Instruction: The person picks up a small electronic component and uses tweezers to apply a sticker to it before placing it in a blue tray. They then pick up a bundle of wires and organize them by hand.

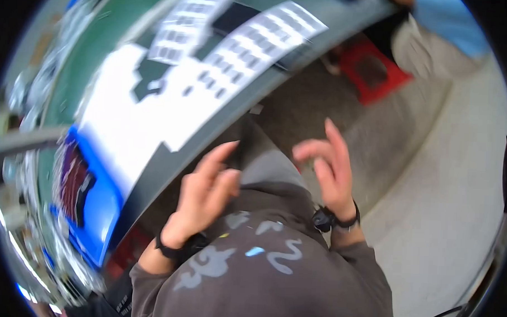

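Observation:
Both of my hands are raised in front of my body, away from the workbench. My left hand has its thumb and fingers apart and holds nothing that I can see. To its right, my right hand also has its fingers spread, the index finger stretched out, with nothing in it. A dark band with a small device sits on each wrist. On the bench, nearest my left hand, lie white sheets; some carry rows of small dark rectangular pieces.
A blue bin with dark reddish bundled strands stands at the bench's left end. Beyond the bench's right edge is a red plastic stool. Another person in light blue is at the upper right.

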The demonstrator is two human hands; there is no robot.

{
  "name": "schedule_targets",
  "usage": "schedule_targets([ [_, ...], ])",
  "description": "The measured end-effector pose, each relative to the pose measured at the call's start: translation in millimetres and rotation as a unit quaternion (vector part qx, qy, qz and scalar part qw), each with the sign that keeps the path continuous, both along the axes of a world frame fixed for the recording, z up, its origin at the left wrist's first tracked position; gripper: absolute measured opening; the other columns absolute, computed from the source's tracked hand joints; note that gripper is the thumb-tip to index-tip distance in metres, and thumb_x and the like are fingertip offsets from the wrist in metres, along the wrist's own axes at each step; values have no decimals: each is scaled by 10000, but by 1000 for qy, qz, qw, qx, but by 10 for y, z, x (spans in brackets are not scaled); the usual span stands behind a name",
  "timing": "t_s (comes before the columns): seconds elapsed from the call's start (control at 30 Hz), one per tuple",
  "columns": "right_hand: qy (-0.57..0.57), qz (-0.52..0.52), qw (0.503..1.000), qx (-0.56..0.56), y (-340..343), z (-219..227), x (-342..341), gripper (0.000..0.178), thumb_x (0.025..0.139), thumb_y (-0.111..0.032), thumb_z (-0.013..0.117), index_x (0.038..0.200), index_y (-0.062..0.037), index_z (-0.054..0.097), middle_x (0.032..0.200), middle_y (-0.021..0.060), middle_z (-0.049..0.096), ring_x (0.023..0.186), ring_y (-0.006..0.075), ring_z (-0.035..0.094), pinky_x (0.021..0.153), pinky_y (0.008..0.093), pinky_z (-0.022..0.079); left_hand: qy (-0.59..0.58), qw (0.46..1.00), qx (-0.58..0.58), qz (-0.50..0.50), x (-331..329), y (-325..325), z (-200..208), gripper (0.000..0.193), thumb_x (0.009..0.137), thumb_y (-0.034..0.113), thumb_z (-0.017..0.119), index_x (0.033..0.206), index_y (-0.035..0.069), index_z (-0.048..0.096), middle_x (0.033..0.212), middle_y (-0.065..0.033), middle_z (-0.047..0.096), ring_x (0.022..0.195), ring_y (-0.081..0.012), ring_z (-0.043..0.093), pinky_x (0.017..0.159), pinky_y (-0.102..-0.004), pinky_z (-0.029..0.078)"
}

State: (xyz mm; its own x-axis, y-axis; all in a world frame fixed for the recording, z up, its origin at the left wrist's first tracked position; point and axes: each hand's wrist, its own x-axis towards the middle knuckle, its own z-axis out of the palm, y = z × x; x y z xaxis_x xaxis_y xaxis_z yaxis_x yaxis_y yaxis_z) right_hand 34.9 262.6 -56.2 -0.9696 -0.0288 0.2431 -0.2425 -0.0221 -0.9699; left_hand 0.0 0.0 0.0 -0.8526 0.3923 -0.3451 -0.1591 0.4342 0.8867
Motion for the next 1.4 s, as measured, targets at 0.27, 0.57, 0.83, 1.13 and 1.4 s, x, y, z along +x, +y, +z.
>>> schedule_targets([
  [0.27,235,31,911,338,-642,447,-813,395,805,77,630,1192,-7,622,941,98,704,734,242,653,663,328,521,3,993,114,0,-242,-61,325,593,952,173,624,1481,63,378,697,-85,637,599,-223,631,608,-310,495],
  [0.57,169,29,967,190,-908,585,-1455,113,939,12,544,1045,3,584,1069,199,701,835,217,674,763,291,522,438,814,-322,207,-1341,-538,234,224,853,202,715,999,49,642,800,-104,620,769,-285,641,618,-355,527],
  [0.83,125,133,954,236,-1104,453,-1622,119,987,-9,494,1071,12,576,1119,190,693,875,185,661,824,290,518,441,794,-386,160,-1332,-399,127,125,802,92,625,900,27,582,869,-112,562,800,-257,596,646,-344,525],
  [1.13,135,142,957,215,-1110,380,-1675,119,983,-4,503,1069,13,583,1103,183,699,861,177,663,825,290,522,458,776,-408,146,-1309,-391,226,94,829,72,621,914,32,628,822,-74,602,748,-227,645,618,-334,533],
  [1.4,155,82,972,158,-1086,306,-1662,112,970,2,522,1071,13,569,1070,197,704,839,187,669,798,298,533,424,833,-342,96,-1150,-412,469,118,838,53,623,949,39,658,818,-78,639,746,-232,671,616,-320,543],
])
